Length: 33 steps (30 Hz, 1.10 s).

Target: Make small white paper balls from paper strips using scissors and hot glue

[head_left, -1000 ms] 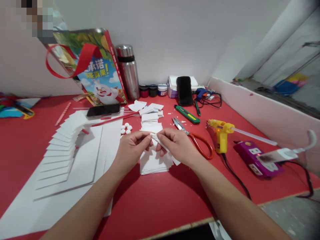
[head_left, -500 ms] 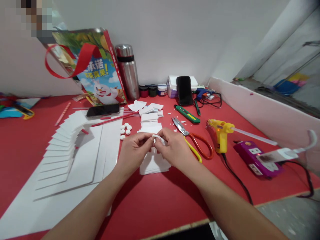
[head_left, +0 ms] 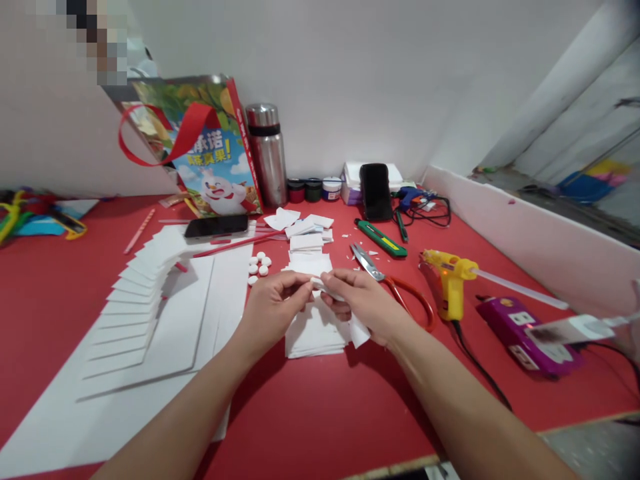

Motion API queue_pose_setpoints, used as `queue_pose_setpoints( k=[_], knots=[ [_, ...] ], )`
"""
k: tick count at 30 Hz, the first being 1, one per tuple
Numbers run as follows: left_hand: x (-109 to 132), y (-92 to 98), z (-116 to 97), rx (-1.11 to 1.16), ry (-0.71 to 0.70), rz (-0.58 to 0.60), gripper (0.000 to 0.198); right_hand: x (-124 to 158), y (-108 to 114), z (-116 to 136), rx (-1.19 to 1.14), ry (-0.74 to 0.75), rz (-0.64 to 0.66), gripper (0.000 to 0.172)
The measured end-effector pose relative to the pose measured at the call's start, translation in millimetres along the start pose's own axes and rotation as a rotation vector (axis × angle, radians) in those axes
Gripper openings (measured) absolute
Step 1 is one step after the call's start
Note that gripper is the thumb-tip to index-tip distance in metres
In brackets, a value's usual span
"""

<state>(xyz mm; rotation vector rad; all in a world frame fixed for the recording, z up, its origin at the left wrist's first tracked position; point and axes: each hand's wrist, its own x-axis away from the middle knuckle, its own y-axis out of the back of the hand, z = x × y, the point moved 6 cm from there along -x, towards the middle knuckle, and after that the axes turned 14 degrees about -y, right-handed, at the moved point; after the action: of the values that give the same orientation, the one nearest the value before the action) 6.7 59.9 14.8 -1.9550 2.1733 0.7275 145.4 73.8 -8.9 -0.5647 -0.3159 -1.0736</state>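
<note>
on the red worktop, stepped white pieces fan out at left, then white discs. the left hand and right hand pinch a narrow white paper piece above a white stack; rightward are scissors and a yellow glue gun.

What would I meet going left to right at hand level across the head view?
Fanned white card steps → bare left hand → white paper strip → bare right hand → red loop handle of steel scissors → yellow glue gun → purple plastic power strip.

printed bag | front: white "承诺", yellow "真果!" | line starts behind red handle | side lettering: unreadably small
</note>
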Motion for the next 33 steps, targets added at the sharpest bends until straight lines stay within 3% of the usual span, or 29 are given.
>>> queue_pose_setpoints(
  k=[9, 13, 16, 22, 26, 33],
  knots=[
    [3, 1.1, 9, -0.014, 0.075, -0.036, 0.018, 4, 2, 11, 0.438, 0.223, -0.281, 0.024],
    [4, -0.1, 4, -0.116, -0.001, -0.039, 0.019, 8, 2, 14, 0.546, 0.284, -0.414, 0.020],
    [4, -1.2, -7, -0.234, -0.128, -0.043, 0.018, 15, -3, 18, 0.654, 0.423, -0.472, 0.016],
    [7, -8.5, -17, -0.488, -0.348, 0.013, 0.020, 21, -7, 21, 0.721, 0.515, -0.450, 0.015],
    [10, -13.5, -14, -0.474, -0.387, 0.068, 0.027, 22, -3, 22, 0.734, 0.510, -0.484, 0.015],
    [10, -8.2, -22, -0.460, -0.443, -0.029, 0.019, 20, -4, 22, 0.578, 0.491, -0.398, 0.014]
  ],
)
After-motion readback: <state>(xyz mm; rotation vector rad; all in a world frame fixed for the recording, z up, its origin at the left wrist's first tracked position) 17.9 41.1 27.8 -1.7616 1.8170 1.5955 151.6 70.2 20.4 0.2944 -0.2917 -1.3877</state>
